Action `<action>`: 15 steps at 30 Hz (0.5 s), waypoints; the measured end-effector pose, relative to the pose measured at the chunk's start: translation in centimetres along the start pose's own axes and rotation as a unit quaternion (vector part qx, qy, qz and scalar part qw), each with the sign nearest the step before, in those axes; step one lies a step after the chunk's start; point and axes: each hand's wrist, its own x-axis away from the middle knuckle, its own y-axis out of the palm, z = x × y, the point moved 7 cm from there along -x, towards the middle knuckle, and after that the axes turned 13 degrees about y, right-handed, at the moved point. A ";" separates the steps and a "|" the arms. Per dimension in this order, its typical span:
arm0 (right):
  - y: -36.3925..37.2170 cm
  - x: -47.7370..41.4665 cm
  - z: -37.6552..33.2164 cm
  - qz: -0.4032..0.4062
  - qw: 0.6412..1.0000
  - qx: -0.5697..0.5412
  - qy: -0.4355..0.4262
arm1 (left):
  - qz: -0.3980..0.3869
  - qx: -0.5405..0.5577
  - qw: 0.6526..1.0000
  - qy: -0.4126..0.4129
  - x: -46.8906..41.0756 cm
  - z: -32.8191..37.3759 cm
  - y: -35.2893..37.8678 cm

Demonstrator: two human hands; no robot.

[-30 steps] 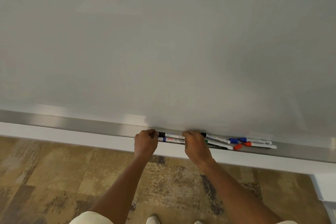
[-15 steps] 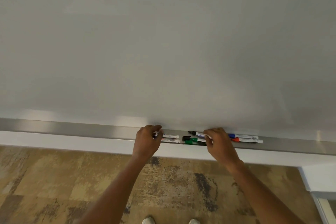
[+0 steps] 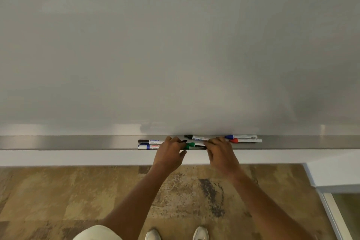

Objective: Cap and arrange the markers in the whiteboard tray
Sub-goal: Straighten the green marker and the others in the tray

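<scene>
The metal whiteboard tray (image 3: 78, 142) holds several markers. At its left lie a black-capped marker (image 3: 150, 141) and a blue marker (image 3: 149, 147), side by side. My left hand (image 3: 170, 152) pinches a small black cap (image 3: 184, 141) with its fingertips. A green marker (image 3: 191, 145) lies at the tray's front between my hands. My right hand (image 3: 220, 152) grips the white barrel of an uncapped black marker (image 3: 196, 137), whose bare tip points left. A blue-capped marker (image 3: 240, 137) and a red-capped marker (image 3: 246, 140) lie to the right.
The blank whiteboard (image 3: 175, 45) fills the view above the tray. A white ledge (image 3: 78, 158) runs below it. A patterned brown floor (image 3: 58, 200) and my shoes (image 3: 153, 235) show at the bottom. A white wall corner (image 3: 331, 173) stands at the right.
My left hand has left the two left markers and moved right to the black cap. Those two markers now lie uncovered. My right hand stays on the uncapped black marker.
</scene>
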 end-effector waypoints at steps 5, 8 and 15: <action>0.0 -0.2 1.2 -0.004 1.000 -0.004 0.022 | 0.009 -0.008 1.000 -0.002 -0.3 0.0 -0.1; 0.0 -0.5 1.4 -0.018 1.000 -0.002 0.024 | -0.002 0.001 1.000 -0.015 -0.8 0.1 0.0; 0.4 -0.8 1.5 -0.040 0.999 -0.002 0.022 | -0.012 0.030 0.998 -0.057 -1.3 -0.4 0.3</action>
